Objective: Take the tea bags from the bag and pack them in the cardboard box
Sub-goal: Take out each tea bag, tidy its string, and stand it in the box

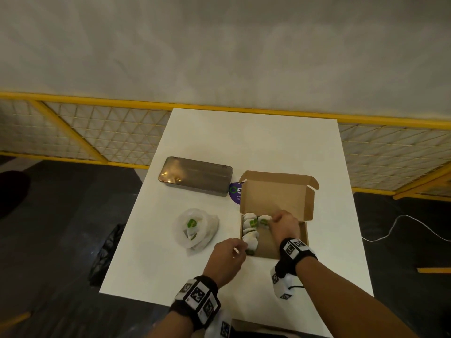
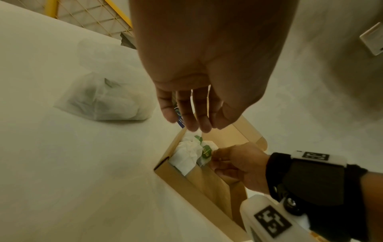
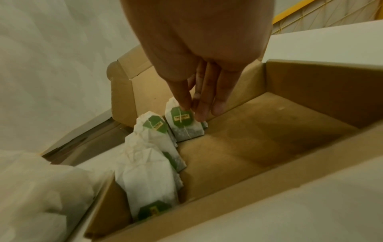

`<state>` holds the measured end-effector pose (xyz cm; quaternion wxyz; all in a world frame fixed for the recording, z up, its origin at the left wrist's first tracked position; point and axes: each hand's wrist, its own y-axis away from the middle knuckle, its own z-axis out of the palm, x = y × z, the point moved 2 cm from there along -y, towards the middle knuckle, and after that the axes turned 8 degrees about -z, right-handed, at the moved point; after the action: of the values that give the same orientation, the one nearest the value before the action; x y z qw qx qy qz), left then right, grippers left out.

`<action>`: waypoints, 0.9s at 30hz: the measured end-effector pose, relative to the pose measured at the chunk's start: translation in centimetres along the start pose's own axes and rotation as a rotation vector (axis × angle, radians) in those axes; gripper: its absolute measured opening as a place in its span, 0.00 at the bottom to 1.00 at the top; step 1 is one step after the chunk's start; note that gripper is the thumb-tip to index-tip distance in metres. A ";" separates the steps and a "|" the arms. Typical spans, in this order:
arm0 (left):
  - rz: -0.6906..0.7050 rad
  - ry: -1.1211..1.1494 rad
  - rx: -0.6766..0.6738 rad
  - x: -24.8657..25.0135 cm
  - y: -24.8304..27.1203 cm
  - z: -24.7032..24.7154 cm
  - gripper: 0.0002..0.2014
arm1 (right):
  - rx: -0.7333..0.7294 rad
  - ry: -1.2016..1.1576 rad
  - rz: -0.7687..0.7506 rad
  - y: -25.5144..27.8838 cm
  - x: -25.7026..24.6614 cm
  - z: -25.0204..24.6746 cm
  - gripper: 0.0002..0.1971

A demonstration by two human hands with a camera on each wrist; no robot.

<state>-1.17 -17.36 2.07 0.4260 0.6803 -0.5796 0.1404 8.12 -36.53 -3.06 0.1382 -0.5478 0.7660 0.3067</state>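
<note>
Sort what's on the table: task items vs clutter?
Job:
- cardboard box, lid open
- tea bags lined up inside it
- white bag, tea bags left inside
- right hand placing a tea bag
- left hand

Lying about:
- metal tin
- purple sticker

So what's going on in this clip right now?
A person is packing white paper tea bags with green tags into an open brown cardboard box on a white table. The right hand pinches one tea bag at the box's far wall, starting a second row beside the row along the left wall. The left hand hovers open at the box's near-left corner. A translucent white plastic bag to the left still holds more.
</note>
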 end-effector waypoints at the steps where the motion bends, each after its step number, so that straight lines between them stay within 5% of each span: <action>1: -0.005 -0.013 0.043 0.0 -0.1 -0.6 0.07 | 0.006 -0.014 0.000 0.1 0.0 0.0 0.05; 5: -0.113 -0.088 0.274 -1.7 -1.9 -4.6 0.08 | 0.022 -0.072 0.022 0.4 0.0 0.0 0.04; 8: -0.198 -0.249 0.323 -4.5 -4.2 -8.1 0.09 | 0.011 -0.100 0.036 0.9 -0.1 0.0 0.04; 12: -0.329 -0.452 0.172 -8.0 -6.8 -10.3 0.12 | -0.001 -0.109 0.044 1.8 -0.5 -0.1 0.06; 17: -0.226 -0.591 -0.068 -8.7 -8.2 -8.8 0.13 | -0.024 -0.097 0.051 3.2 -1.5 -0.2 0.06; 27: -0.198 -0.863 -0.094 -8.7 -8.1 -6.4 0.16 | 0.067 -0.008 0.027 4.9 -2.5 -0.1 0.09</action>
<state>5.56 -7.03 -3.45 0.1867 0.7088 -0.6422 -0.2243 4.47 -33.68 -0.08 0.1555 -0.5315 0.7825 0.2848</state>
